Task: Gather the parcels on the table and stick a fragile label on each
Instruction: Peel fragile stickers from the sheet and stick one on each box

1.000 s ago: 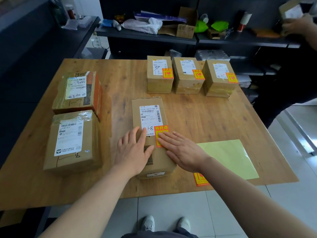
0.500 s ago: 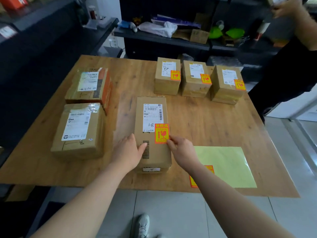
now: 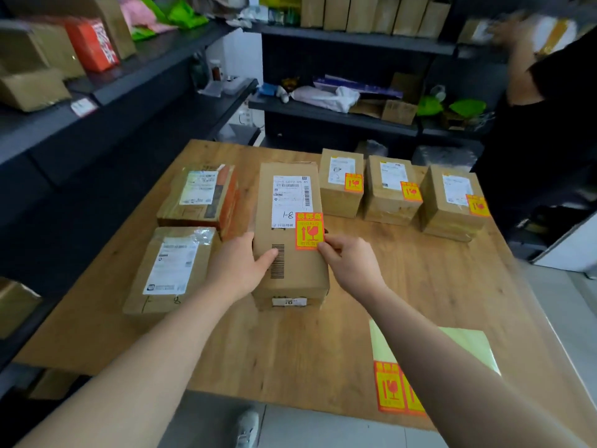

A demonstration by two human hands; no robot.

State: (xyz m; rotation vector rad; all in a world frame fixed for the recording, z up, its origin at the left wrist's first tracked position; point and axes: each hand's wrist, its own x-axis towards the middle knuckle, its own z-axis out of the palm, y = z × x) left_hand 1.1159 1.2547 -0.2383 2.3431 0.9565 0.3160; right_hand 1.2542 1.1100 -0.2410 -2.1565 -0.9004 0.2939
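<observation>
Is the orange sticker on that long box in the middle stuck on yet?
On: the orange fragile sticker lies flat on the long cardboard box's top.

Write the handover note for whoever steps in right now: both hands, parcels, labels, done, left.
Left hand and right hand: gripping the sides of the long parcel at table centre; its fragile label is on.
Done: long parcel plus the three small parcels at the back, each labelled.
Left: two parcels on the left, the far one and the near one, show no fragile label.
Label sheet with spare labels lies at the near right edge of the table.
</observation>
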